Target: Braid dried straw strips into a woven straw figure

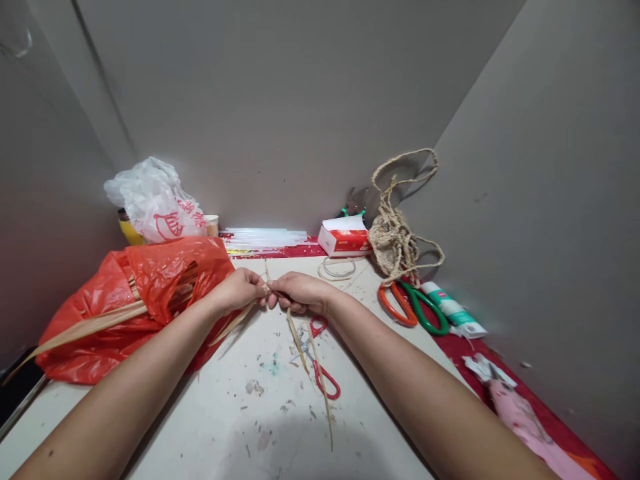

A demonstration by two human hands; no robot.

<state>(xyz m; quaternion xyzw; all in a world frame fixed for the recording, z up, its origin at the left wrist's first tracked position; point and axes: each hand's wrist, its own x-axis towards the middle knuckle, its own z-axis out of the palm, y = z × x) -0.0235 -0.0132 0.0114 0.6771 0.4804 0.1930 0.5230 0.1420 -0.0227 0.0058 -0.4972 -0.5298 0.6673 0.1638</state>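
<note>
My left hand (246, 289) and my right hand (299, 291) meet above the white board, with fingers pinched on thin tan plant-fibre strips (269, 272). A short end sticks up between the hands. One strip (295, 333) hangs from beneath my right hand, and another (235, 323) slants down to the left from my left hand. Small scissors with red handles (327, 383) lie open on the board just below my right hand, with a loose thin strip (324, 393) across them. The exact hold of the fingertips is too small to make out.
A red plastic bag (120, 293) of fibre strips sits on the left of the white board (240, 427). Behind are a white bag (160, 200), clear sticks (265, 237) and a red-white box (345, 237). Braided cord (395, 247), large scissors (425, 310) and a tube (455, 310) lie right.
</note>
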